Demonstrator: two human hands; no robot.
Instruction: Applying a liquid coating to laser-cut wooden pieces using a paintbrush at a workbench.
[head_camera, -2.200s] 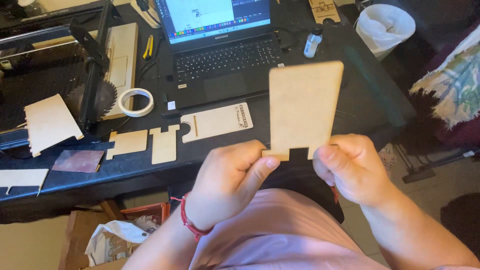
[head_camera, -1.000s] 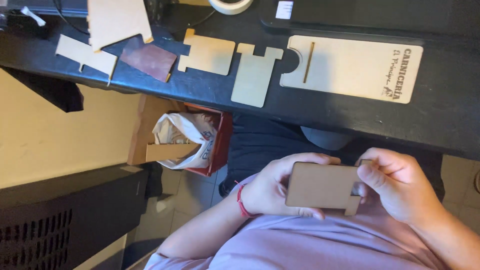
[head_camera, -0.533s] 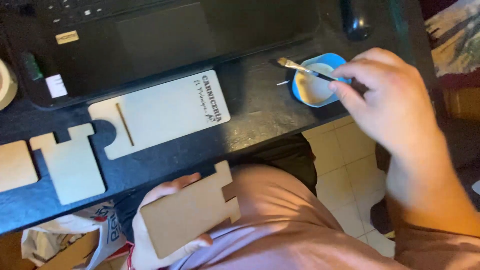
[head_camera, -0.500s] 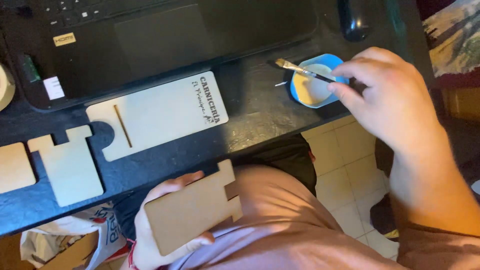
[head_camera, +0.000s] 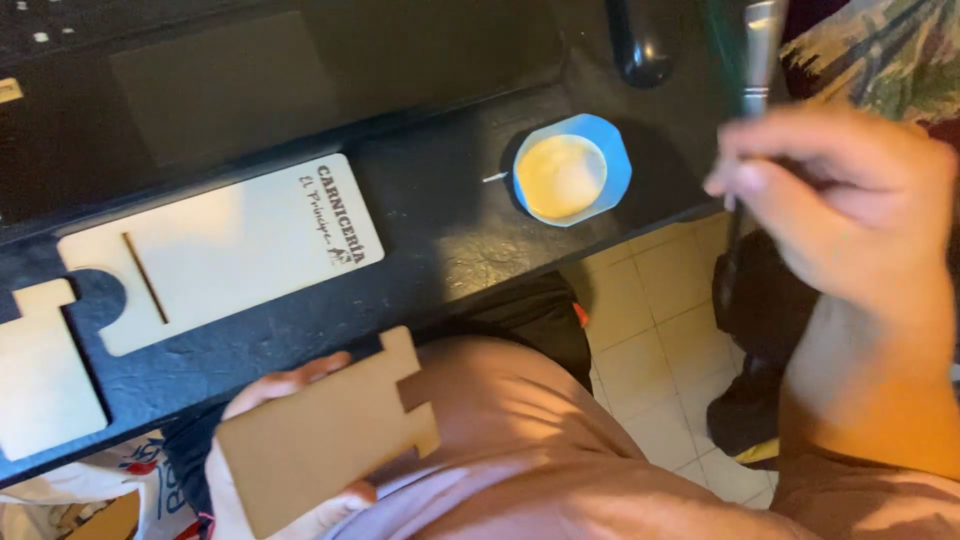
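1. The left hand (head_camera: 268, 470) sits in the lower left of the frame, over the lap, its fingers clasped around a flat wooden panel (head_camera: 325, 435); fingertips show above the panel's upper edge and a thumb tip curls over its lower edge.
2. The wooden panel is tilted, with a notched tab end pointing toward the middle of the frame, resting close to the pink shirt (head_camera: 520, 450).
3. The right hand (head_camera: 850, 220) is in the upper right of the frame, blurred, its fingers pinched on a thin brush (head_camera: 758, 60) that stands nearly upright, the metal ferrule end reaching to the top edge.
4. A small blue dish (head_camera: 615, 150) holding a pale yellowish liquid sits on the black desk (head_camera: 460, 240), upper middle of the frame, left of the right hand and apart from the brush.
5. A long wooden plate (head_camera: 220, 250) with 1 narrow slot and dark engraved lettering lies flat on the desk, left of centre.
6. Another notched wooden piece (head_camera: 40, 380) lies at the far left edge, just beside the long plate.
7. A dark laptop (head_camera: 220, 80) fills the upper left of the frame.
8. Beige floor tiles (head_camera: 650, 340) show below the desk edge, right of centre.
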